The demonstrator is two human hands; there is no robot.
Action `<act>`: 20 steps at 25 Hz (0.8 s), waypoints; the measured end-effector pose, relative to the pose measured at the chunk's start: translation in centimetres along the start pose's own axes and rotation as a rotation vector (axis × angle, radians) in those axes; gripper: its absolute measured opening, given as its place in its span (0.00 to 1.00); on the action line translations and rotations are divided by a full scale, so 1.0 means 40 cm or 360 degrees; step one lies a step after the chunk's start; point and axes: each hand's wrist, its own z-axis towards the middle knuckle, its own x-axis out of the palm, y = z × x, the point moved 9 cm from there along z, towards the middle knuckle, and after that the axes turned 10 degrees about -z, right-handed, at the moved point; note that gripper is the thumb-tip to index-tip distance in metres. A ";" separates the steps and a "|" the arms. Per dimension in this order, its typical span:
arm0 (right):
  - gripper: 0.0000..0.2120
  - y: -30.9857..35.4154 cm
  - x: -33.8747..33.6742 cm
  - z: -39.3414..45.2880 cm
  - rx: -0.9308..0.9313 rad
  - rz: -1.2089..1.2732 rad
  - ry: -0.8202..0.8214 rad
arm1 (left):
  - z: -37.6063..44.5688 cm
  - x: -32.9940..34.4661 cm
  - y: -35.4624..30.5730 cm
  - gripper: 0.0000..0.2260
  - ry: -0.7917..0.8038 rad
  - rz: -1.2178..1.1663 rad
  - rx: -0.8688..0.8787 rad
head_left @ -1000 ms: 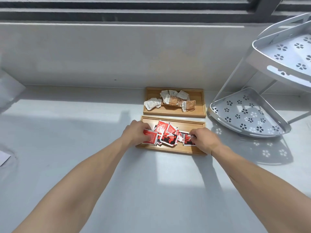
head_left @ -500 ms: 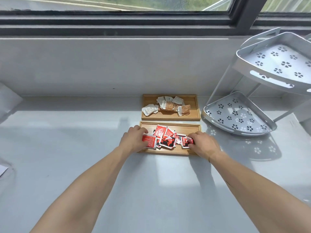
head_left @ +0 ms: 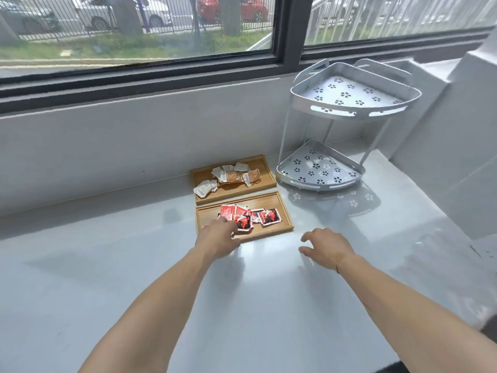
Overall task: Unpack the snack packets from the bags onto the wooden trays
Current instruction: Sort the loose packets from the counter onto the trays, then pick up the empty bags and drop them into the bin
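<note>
Two wooden trays lie side by side on the white counter. The near tray (head_left: 282,211) holds several red snack packets (head_left: 248,216). The far tray (head_left: 265,169) holds several white and tan snack packets (head_left: 231,175). My left hand (head_left: 219,238) rests over the near tray's front left corner, its fingertips at the edge of the red pile; I cannot tell whether it grips a packet. My right hand (head_left: 326,247) hovers over the counter just in front of the near tray's right end, fingers spread, holding nothing. No bags are in view.
A white two-tier corner rack (head_left: 322,168) with flower cut-outs stands right of the trays, close to the far one. A low wall and a window run behind the trays. A white wall block (head_left: 457,146) rises at the right.
My right hand has let go of the red packets and pulled back off the tray. My left hand has slid back to the tray's front left. The view has tilted up toward the window.
</note>
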 end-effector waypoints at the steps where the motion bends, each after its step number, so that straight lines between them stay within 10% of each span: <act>1: 0.19 -0.026 0.013 -0.027 0.0044 0.0031 0.0010 | 0.007 0.024 -0.034 0.16 0.0087 0.0020 0.0064; 8: 0.19 -0.297 0.131 -0.244 0.0410 0.0194 0.0101 | 0.012 0.246 -0.342 0.18 0.0679 0.0144 0.0343; 20: 0.14 -0.809 0.353 -0.555 0.0925 0.0514 0.0207 | 0.018 0.499 -0.862 0.19 0.0901 0.0457 0.0654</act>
